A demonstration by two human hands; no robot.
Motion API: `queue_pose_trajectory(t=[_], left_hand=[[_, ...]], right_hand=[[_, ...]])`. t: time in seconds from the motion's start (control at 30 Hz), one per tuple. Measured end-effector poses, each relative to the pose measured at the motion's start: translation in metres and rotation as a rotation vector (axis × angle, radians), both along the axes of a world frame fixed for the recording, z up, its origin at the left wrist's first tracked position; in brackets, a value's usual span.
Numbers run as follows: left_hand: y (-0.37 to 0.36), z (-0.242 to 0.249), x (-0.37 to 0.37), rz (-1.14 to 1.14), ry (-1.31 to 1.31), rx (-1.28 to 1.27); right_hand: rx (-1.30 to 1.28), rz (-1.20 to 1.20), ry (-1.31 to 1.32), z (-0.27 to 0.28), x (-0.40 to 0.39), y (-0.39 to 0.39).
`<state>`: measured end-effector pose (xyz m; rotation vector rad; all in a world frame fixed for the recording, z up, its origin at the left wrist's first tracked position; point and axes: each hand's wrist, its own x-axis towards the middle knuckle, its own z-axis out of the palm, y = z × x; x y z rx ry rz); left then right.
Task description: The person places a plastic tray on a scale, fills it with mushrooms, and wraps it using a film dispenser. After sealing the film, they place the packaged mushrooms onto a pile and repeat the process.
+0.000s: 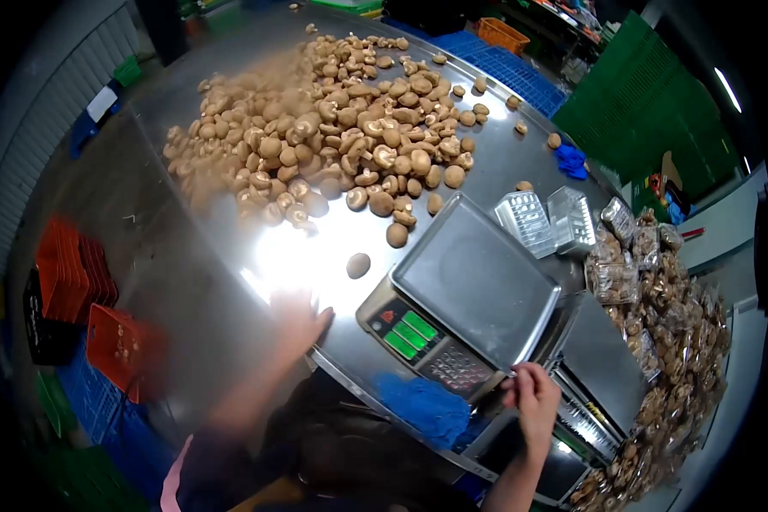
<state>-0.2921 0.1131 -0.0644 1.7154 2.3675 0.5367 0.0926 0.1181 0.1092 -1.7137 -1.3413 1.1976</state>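
Near edge: dark clothing of the person fills the bottom of the view, with a pink sleeve at lower left and a crumpled blue cloth lying on the table's near edge.
Right hand: the right hand rests at the near right corner of the scale, fingers curled in at its edge; whether they grip anything cannot be told.
Left hand: the left hand, blurred, lies flat and spread on the steel table, left of the scale and apart from it, holding nothing.
Scale: a digital weighing scale sits tilted on the table, its bare steel pan toward the far side, green display and keypad toward the person.
Mushrooms: a broad heap of brown mushrooms covers the far half of the table; a lone mushroom lies just beyond the left hand, near the scale's left corner.
Trays: two clear plastic trays lie just beyond the scale on the right.
Packed goods: a pile of packed mushrooms runs down the right side.
Surroundings: orange crates stand on the floor at left, blue crates beyond the table.
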Motion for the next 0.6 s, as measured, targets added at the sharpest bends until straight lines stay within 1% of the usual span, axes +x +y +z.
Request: queue_pose_trajectory(t=[0.03, 0.07, 0.1, 0.13, 0.2, 0.23, 0.27, 0.33, 0.37, 0.43, 0.47, 0.5, 0.53, 0.6], left_hand=[[0.013, -0.002, -0.003, -0.033, -0.083, -0.006], [0.026, -0.004, -0.006, -0.062, -0.17, -0.007], [0.04, -0.007, -0.012, -0.133, -0.059, 0.05], [0.057, -0.009, -0.02, -0.168, -0.021, 0.09], [0.096, -0.008, -0.037, -0.224, 0.056, 0.168], [0.121, 0.0, -0.045, -0.137, 0.082, 0.163], [0.146, 0.008, -0.056, -0.055, 0.111, 0.155], [0.199, -0.007, -0.077, 0.095, -0.007, 0.397], [0.212, 0.007, -0.08, 0.007, -0.013, 0.455], [0.232, 0.041, -0.083, -0.139, -0.065, 0.557], [0.243, 0.046, -0.083, -0.178, -0.087, 0.516], [0.254, 0.043, -0.082, -0.2, -0.108, 0.525], [0.265, 0.039, -0.079, -0.224, -0.13, 0.532], [0.285, 0.03, -0.072, -0.225, -0.095, 0.443]], right_hand=[[-0.027, 0.056, -0.057, 0.003, -0.029, 0.008], [-0.044, 0.106, -0.056, -0.004, -0.052, 0.015], [-0.06, 0.177, -0.071, -0.005, -0.074, 0.023], [-0.075, 0.254, -0.088, -0.005, -0.093, 0.033], [0.015, 0.405, -0.219, -0.01, -0.119, 0.054], [0.059, 0.481, -0.281, -0.012, -0.129, 0.065], [0.083, 0.451, -0.258, -0.013, -0.137, 0.076], [0.14, 0.379, -0.219, -0.012, -0.147, 0.107], [0.192, 0.296, -0.196, -0.017, -0.144, 0.125], [0.33, 0.111, -0.26, -0.026, -0.131, 0.168], [0.349, 0.049, -0.382, -0.027, -0.12, 0.191], [0.452, -0.018, -0.431, -0.043, -0.104, 0.216], [0.469, -0.04, -0.496, -0.056, -0.087, 0.24], [0.456, -0.007, -0.718, -0.092, -0.042, 0.282]])
